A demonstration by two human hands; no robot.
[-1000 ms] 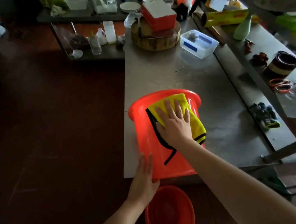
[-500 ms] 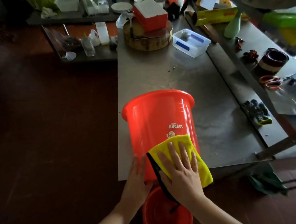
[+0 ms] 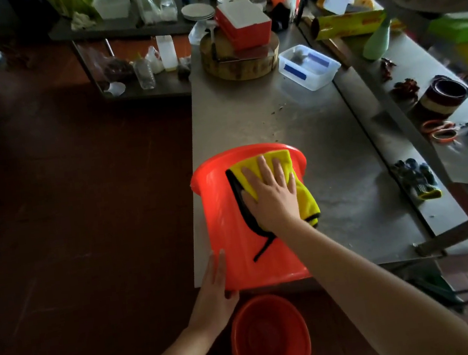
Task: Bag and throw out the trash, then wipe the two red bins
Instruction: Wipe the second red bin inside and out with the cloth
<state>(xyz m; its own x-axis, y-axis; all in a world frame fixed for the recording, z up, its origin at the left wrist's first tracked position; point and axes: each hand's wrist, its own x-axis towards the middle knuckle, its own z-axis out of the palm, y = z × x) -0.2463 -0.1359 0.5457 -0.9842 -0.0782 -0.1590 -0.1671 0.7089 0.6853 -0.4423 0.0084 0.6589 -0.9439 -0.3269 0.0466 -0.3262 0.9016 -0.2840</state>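
red bin (image 3: pixel 242 229) lies on its side at centre frame on steel table (image 3: pixel 293 116), rim toward far end, base at near edge. our right hand (image 3: pixel 271 196) flat, fingers spread, pressing yellow cloth (image 3: pixel 303 195) against bin wall just below rim. our left hand (image 3: pixel 214 284) flat, fingers together, braced on bin's lower left side by base. second red bin (image 3: pixel 270 339) upright on floor, bottom centre, just below table edge. clear plastic tub (image 3: pixel 309 66) sits farther up table, upper right.
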